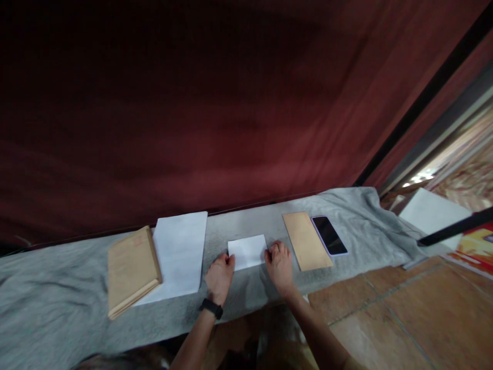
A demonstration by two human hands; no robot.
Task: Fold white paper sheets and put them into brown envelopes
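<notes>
Pinching the paper at opposite side edges, left of the phone, the left hand and right hand held narrow grips, from which an uneven pull by either could have skewed or creased it.

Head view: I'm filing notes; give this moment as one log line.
left hand: at small paper, left edge; right hand: at its right edge; right: envelope, phone; left: large paper, brown bundle

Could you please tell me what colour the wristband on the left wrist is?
The wristband is black, in the head view.
</notes>
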